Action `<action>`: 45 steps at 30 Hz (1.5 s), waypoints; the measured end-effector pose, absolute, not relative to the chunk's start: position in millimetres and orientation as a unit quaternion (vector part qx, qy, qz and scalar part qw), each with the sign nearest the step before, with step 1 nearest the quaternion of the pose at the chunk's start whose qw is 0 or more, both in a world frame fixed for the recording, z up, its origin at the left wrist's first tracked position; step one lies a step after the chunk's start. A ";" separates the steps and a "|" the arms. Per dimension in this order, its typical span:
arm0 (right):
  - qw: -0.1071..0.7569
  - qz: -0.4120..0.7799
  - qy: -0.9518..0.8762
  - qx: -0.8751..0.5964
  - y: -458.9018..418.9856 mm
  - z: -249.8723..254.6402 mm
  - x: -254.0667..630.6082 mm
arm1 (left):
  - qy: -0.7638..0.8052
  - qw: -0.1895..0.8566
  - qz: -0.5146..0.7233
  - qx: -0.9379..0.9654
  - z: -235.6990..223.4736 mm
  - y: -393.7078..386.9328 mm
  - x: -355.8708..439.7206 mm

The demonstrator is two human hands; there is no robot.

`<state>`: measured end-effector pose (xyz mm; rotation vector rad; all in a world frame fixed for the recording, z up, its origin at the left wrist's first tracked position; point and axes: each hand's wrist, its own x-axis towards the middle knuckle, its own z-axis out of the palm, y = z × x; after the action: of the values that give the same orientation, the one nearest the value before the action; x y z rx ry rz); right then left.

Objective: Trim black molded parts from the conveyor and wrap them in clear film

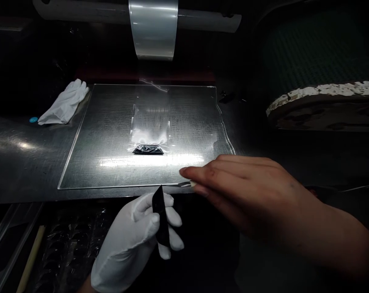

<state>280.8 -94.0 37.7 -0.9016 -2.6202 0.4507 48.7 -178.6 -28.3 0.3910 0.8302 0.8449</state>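
My left hand [135,240], in a white glove, is closed round a thin black strip [161,215] held upright just below the front edge of a scratched clear plate [95,162]. My bare right hand [242,191] reaches in from the right, fingers pressed together on a small blade-like tool [184,184] whose tip rests at the plate's front edge. On the plate lies a clear film piece [150,126] with a small black trapezoid part [148,149] at its near end.
A spare white glove [64,103] lies left of the plate on the metal bench [13,162]. A roll of clear film [154,28] hangs on a bar above. A round dark object with a white chipped rim [321,91] sits at the right.
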 end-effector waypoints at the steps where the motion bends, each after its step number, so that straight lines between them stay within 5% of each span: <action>1: 0.171 0.170 -0.914 -0.327 -94.8 36.7 281.8 | 0.380 0.807 0.412 0.185 -29.7 -179.5 48.5; 22: 0.035 0.219 -0.912 -0.344 -94.6 38.3 265.9 | 0.493 0.751 0.382 0.218 -18.4 -176.8 53.2; 37: 0.050 0.196 -0.911 -0.359 -104.1 32.6 267.9 | 0.403 0.759 0.494 0.130 -28.9 -174.5 54.9; 45: 0.042 0.164 -0.918 -0.359 -104.9 34.2 258.4 | 0.408 0.780 0.457 0.128 -24.6 -174.8 53.3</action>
<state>258.4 -104.9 34.2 -1.0993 -2.8075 0.5027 53.3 -174.8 -24.6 0.2760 0.8825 0.9876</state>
